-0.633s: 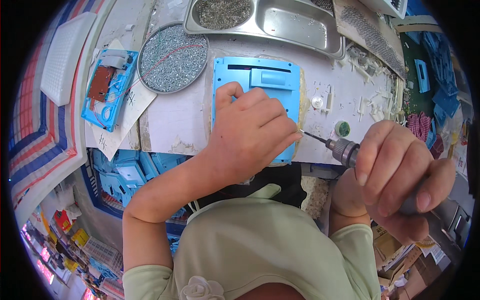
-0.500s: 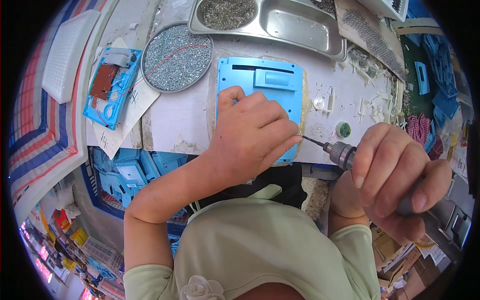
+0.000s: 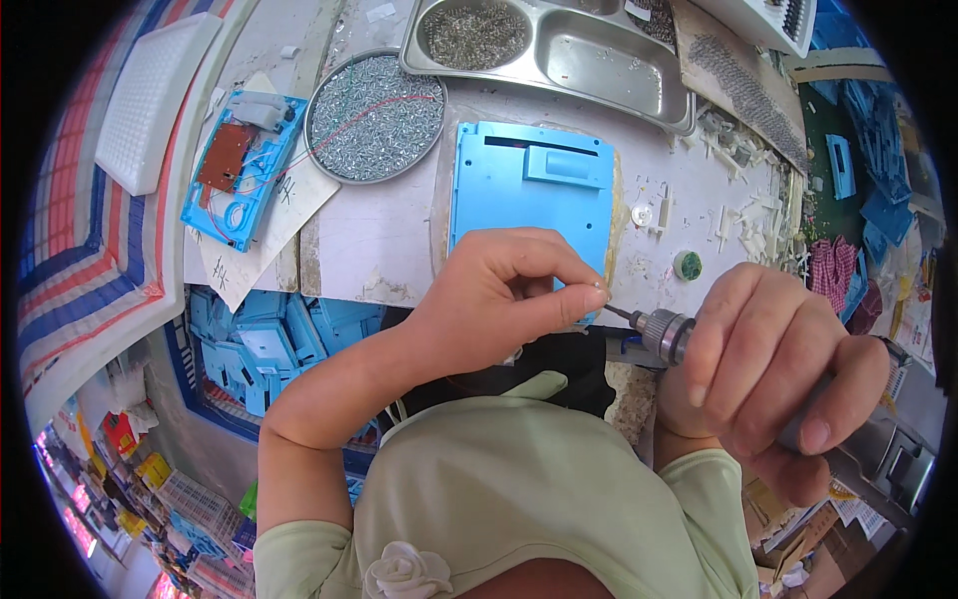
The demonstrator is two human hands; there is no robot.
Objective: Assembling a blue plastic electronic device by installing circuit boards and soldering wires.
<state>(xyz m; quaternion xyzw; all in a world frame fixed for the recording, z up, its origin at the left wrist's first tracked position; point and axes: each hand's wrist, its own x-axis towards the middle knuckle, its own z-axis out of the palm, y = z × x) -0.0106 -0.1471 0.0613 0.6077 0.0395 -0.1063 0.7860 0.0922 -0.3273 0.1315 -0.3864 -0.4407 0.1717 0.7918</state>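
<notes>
My right hand [image 3: 778, 369] is wrapped round an electric screwdriver [image 3: 667, 336], its thin dark bit aimed left. At the tip of that bit, thumb and forefinger of my left hand [image 3: 504, 290] are pinched together; whatever is between them is too small to name. Just beyond my left hand lies a light-blue plastic housing [image 3: 529, 210] with a slot and a raised block near its far edge. My wrist and fingers cover its near part. A round dish [image 3: 374, 120] of small silvery screws sits to the left of the housing.
A steel compartment tray [image 3: 599, 60] holding small metal parts stands at the back. An opened blue unit [image 3: 239, 165] with a brown board and red wire lies left. White plastic bits [image 3: 748, 205] and a green-topped round piece [image 3: 688, 265] lie right. Blue housings [image 3: 264, 344] fill a crate below.
My left hand has moved nearer to me, off the middle of the housing, its fingers turned to a pinch. The screwdriver bit has dropped slightly toward me. The whole view has shifted a little.
</notes>
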